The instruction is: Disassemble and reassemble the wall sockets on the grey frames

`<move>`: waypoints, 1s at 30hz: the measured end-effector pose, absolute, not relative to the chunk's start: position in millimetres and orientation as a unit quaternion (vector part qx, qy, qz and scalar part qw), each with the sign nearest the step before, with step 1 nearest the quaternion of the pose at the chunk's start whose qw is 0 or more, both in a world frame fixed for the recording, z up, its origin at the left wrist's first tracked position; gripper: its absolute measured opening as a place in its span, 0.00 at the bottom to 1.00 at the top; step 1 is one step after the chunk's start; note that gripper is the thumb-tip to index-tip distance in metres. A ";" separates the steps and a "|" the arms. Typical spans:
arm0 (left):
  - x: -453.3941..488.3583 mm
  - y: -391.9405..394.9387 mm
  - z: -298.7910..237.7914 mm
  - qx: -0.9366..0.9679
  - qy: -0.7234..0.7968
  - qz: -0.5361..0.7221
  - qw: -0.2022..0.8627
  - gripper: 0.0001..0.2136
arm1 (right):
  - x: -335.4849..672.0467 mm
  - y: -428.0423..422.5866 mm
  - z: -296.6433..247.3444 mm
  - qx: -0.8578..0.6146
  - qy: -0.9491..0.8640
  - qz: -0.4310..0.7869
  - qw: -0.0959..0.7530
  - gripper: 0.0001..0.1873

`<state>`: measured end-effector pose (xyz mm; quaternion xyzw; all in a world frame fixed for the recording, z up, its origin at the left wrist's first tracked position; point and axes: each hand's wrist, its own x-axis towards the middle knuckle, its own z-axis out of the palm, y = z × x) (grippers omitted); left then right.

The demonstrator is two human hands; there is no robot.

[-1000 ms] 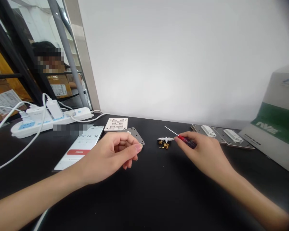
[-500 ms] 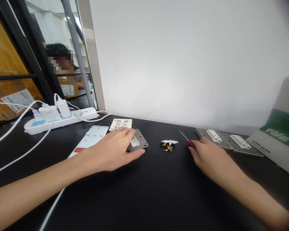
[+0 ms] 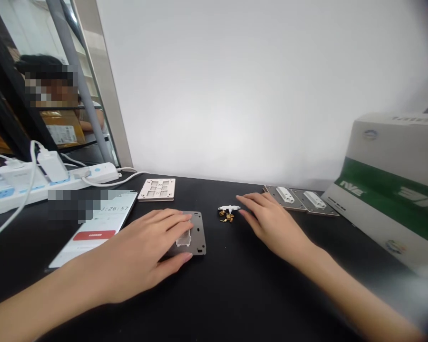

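My left hand [image 3: 146, 247] lies over a grey switch plate [image 3: 199, 235], its fingers stretched out and its thumb at the near side. Under those fingers a white plastic insert [image 3: 184, 240] shows in the middle of the plate; the rest is covered. My right hand [image 3: 271, 221] is open, with thumb and index finger apart at the right end of a small white plastic piece [image 3: 228, 208]. Whether they touch it I cannot tell. Just in front of that piece lie several small brass contacts [image 3: 227, 217]. The red-handled screwdriver does not show.
A cream square frame [image 3: 157, 189] lies at the back left, beside a phone [image 3: 94, 232] running a timer. A white power strip [image 3: 103, 173] with cables is farther left. Behind my right hand are two plates with white inserts [image 3: 314, 199], beside a green-and-white bag [image 3: 388, 185].
The plate under my left hand has come nearer and away from the cream frame. My right hand has released the screwdriver and moved to the white piece. The view has turned right.
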<state>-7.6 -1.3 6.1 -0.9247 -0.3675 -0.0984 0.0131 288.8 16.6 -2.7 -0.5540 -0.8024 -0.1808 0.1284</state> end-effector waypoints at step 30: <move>5.5 -0.1 16.0 -0.597 -0.396 -0.260 -0.648 0.16 | 273.4 -2.4 19.8 -0.553 -0.769 -0.276 0.165 0.23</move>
